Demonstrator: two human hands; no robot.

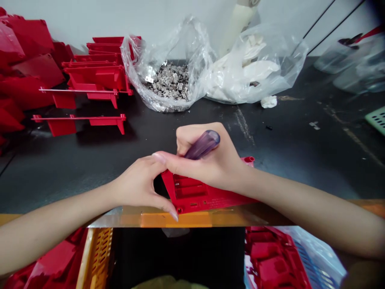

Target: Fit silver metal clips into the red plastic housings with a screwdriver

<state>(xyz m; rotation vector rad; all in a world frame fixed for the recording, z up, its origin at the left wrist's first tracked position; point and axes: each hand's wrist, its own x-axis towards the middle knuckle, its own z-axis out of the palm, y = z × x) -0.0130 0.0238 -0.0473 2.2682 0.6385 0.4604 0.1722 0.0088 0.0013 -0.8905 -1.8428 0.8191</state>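
A red plastic part [195, 202] with a slotted compartment lies at the table's front edge, partly covered by my hands. My right hand [210, 160] is wrapped round a purple translucent handle [203, 145], held tilted over the part; the tool's lower end is hidden. My left hand [147, 182] holds the left end of the red part, its thumb at the near corner and its fingers towards the far side, close against my right hand.
Red parts [96, 76] stand in rows and heaps at the left. Behind are a clear bag of small metal pieces [171, 82] and a bag with white gloves [246, 72]. An orange crate [99, 257] and more red parts [273, 257] sit below the table edge.
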